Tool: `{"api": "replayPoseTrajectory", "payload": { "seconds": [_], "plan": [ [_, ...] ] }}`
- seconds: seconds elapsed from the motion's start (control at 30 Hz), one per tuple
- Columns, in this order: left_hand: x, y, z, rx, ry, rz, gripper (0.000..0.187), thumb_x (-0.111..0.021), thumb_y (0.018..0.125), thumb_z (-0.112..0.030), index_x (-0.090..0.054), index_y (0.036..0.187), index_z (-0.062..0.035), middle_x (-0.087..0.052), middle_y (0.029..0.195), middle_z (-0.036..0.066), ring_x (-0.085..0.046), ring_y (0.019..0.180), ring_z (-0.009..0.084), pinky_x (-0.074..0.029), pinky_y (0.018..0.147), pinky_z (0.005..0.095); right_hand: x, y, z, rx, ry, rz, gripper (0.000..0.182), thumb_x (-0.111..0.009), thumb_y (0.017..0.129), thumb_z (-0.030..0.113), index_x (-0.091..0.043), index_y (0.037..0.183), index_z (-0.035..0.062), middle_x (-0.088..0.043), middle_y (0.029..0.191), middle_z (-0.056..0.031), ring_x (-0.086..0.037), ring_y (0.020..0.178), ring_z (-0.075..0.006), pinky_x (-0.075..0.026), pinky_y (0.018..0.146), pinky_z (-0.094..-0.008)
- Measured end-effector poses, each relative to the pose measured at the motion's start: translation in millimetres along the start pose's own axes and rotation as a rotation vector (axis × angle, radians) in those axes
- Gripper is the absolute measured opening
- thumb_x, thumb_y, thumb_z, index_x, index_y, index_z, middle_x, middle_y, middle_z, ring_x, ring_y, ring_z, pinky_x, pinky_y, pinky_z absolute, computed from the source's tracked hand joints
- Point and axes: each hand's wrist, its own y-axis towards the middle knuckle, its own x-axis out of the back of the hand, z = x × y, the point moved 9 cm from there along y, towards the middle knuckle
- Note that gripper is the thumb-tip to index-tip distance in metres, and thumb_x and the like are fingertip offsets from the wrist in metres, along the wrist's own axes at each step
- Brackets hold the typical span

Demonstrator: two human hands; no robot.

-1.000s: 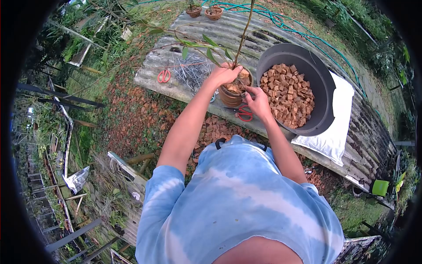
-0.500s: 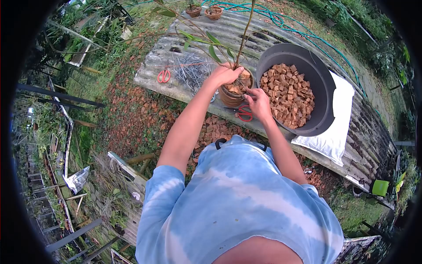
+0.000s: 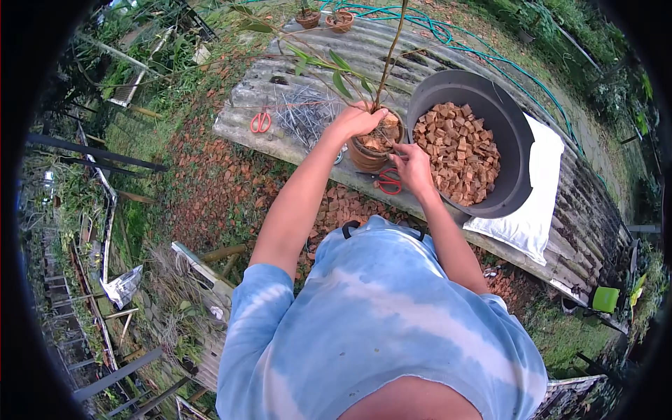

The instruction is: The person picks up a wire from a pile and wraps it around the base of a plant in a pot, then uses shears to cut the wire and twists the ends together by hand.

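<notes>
A clay pot (image 3: 369,159) with brown husk chunks (image 3: 374,143) inside stands near the front edge of the corrugated sheet. From it rises a plant (image 3: 383,78) with tall thin stems and narrow green leaves. My left hand (image 3: 359,122) reaches over the pot's left side, closed about the base of the stems, its fingers partly hidden behind them. At the right rim, my right hand (image 3: 411,165) is closed in a pinch; what lies between its fingertips cannot be made out. Just below the pot are red-handled scissors (image 3: 388,182).
Right of the pot stands a large dark tub (image 3: 514,168) of husk chunks, partly on a white sack (image 3: 542,210). To the left lie a pile of metal wires (image 3: 304,115) and orange-handled scissors (image 3: 261,122). Small pots (image 3: 340,22) and a green hose (image 3: 437,28) are behind.
Both hands stay at the pot almost unmoved. The plant's upper stems and leaves have shifted slightly.
</notes>
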Motion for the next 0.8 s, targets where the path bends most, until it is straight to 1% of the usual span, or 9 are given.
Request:
{"api": "replayPoseTrajectory", "payload": {
  "seconds": [0.13,0.2,0.3,0.4,0.5,0.6,0.7,0.8],
  "plan": [
    [4,-3,-5,-0.092,0.040,-0.053,0.046,-0.054,0.099,-0.049,-0.072,0.121,-0.0130,-0.072,0.118,0.020,-0.066,0.113,0.0381,-0.051,0.097,0.0454,1,-5,8,-0.013,0.010,0.011,0.033,-0.076,0.086,0.004,-0.072,0.118,0.0005,-0.069,0.108,-0.0208,-0.072,0.091,-0.0345,-0.059,0.079,-0.0405],
    [4,-2,-6,-0.139,0.048,-0.061,0.045,-0.055,0.100,-0.048,-0.073,0.119,-0.0121,-0.073,0.113,0.020,-0.068,0.109,0.0385,-0.052,0.094,0.0455,0,-4,9,0.034,-0.083,0.007,0.033,-0.077,0.084,0.005,-0.073,0.117,0.0009,-0.069,0.109,-0.0203,-0.071,0.093,-0.0363,-0.058,0.081,-0.0421],
    [3,-1,-4,-0.139,0.025,-0.063,0.044,-0.057,0.099,-0.048,-0.073,0.117,-0.0116,-0.074,0.110,0.020,-0.069,0.106,0.0384,-0.053,0.091,0.0449,-2,-2,17,0.134,-0.203,0.005,0.031,-0.078,0.083,0.008,-0.074,0.112,0.0014,-0.068,0.109,-0.0197,-0.069,0.096,-0.0383,-0.057,0.083,-0.0440],
    [-4,5,2,-0.103,0.040,0.022,0.055,-0.055,0.097,-0.056,-0.070,0.127,-0.0130,-0.070,0.122,0.021,-0.065,0.117,0.0375,-0.050,0.098,0.0442,-2,1,26,0.203,-0.268,0.035,0.029,-0.078,0.083,0.011,-0.074,0.109,0.0015,-0.068,0.108,-0.0197,-0.068,0.096,-0.0389,-0.056,0.083,-0.0457],
    [-1,5,5,-0.117,0.082,-0.076,0.050,-0.057,0.098,-0.052,-0.072,0.118,-0.0094,-0.074,0.109,0.020,-0.070,0.105,0.0372,-0.054,0.090,0.0449,-4,4,31,0.243,-0.312,0.053,0.029,-0.077,0.083,0.012,-0.073,0.110,0.0017,-0.068,0.106,-0.0196,-0.068,0.095,-0.0394,-0.056,0.082,-0.0469],
    [-9,14,10,-0.151,0.054,0.000,0.054,-0.057,0.097,-0.054,-0.070,0.122,-0.0081,-0.073,0.112,0.020,-0.069,0.108,0.0369,-0.053,0.093,0.0446,-4,7,30,0.228,-0.314,0.092,0.031,-0.077,0.083,0.012,-0.072,0.113,0.0022,-0.067,0.107,-0.0191,-0.067,0.097,-0.0398,-0.056,0.083,-0.0475],
    [-11,17,10,-0.166,0.051,-0.016,0.056,-0.057,0.097,-0.055,-0.070,0.123,-0.0083,-0.072,0.118,0.020,-0.068,0.112,0.0367,-0.053,0.095,0.0444,-4,7,30,0.245,-0.276,0.153,0.036,-0.076,0.084,0.010,-0.070,0.119,0.0047,-0.065,0.110,-0.0185,-0.066,0.099,-0.0403,-0.055,0.086,-0.0479],
    [-8,16,13,-0.097,0.075,-0.029,0.055,-0.053,0.098,-0.058,-0.069,0.129,-0.0154,-0.070,0.126,0.017,-0.065,0.119,0.0357,-0.051,0.099,0.0435,-2,1,30,0.268,-0.291,0.167,0.042,-0.075,0.084,0.008,-0.067,0.126,0.0084,-0.062,0.114,-0.0178,-0.065,0.102,-0.0406,-0.054,0.087,-0.0483]
  ]
}}
